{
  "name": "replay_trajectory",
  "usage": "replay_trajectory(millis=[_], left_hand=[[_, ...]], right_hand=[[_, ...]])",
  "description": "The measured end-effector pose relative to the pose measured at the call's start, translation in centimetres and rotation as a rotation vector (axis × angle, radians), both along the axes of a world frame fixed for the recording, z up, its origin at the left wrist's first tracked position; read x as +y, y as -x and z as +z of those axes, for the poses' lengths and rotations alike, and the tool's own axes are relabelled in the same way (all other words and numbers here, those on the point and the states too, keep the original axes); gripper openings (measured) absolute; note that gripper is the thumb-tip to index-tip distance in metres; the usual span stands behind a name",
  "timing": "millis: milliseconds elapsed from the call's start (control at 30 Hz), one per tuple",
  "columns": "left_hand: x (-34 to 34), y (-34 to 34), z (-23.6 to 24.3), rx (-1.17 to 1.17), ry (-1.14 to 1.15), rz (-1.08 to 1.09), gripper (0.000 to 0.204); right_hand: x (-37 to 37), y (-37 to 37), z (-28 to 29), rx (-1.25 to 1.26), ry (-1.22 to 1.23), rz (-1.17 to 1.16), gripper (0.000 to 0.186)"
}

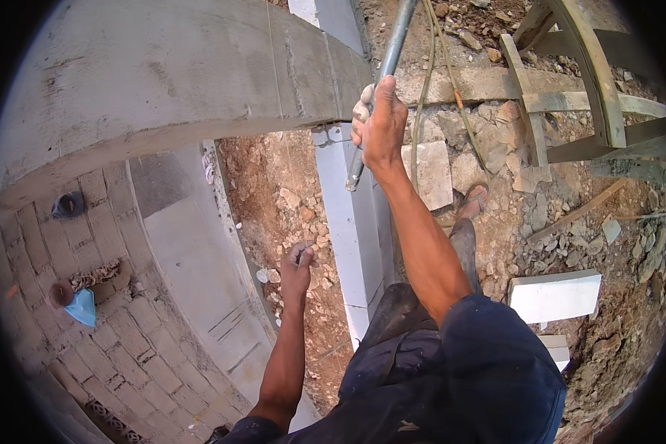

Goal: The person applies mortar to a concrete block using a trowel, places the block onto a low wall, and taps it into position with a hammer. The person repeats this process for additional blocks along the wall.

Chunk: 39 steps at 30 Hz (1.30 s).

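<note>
My right hand (381, 122) is wrapped round a grey metal pipe (399, 41). The pipe slants up past the frame's top edge, and its lower end sticks out below my fist. Beside that fist stands a narrow wall of pale blocks (340, 214), under the end of a grey concrete beam (200, 66). Lower and to the left, my left hand (297, 270) hangs over stony soil with its fingers bent together. Whether something small is between them is hidden. A thin string (276, 63) runs down across the beam, above this hand.
Wooden frame pieces (596, 81) stand at the upper right. A hose (424, 96) hangs near the pipe. White blocks (555, 296) and rubble lie at right. Far below on the left is a paved floor (126, 333) with a bucket (68, 205) and a blue bag (81, 307).
</note>
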<state>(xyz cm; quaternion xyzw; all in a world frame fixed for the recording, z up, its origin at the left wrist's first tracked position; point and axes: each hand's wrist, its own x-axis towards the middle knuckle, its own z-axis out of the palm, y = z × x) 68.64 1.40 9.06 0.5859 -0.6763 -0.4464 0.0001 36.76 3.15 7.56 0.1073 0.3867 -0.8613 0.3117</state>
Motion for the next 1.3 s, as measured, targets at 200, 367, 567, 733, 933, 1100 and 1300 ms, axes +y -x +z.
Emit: replay_trajectory(millis=[200, 367, 567, 733, 933, 1100, 1300], left_hand=[[0.9, 0.8, -1.7, 0.019, -0.024, -0.041, 0.023], [0.2, -0.6, -0.1, 0.002, -0.010, -0.009, 0.023], [0.6, 0.8, -0.7, 0.023, -0.007, -0.036, 0.025], [0.4, 1.0, -0.8, -0.011, 0.004, -0.066, 0.025], [0.6, 0.4, -0.1, 0.044, 0.008, -0.011, 0.023], [-0.9, 0.7, -0.8, 0.023, -0.027, -0.052, 0.023], [0.8, -0.3, -0.5, 0.015, -0.012, 0.005, 0.022]], right_hand=[[-6.8, -6.9, -9.1, 0.188, -0.474, 0.117, 0.058], [-1.3, -3.0, -1.5, -0.109, -0.055, 0.336, 0.061], [-2.6, -6.8, -2.3, -0.030, -0.003, -0.304, 0.063], [-3.0, -9.3, -7.1, 0.011, -0.340, 0.369, 0.060], [-0.4, -3.4, -0.6, 0.071, 0.041, -0.249, 0.062], [-3.2, -9.9, -8.0, -0.211, -0.305, 0.570, 0.061], [1.6, -2.5, -0.1, 0.005, 0.049, -0.159, 0.065]])
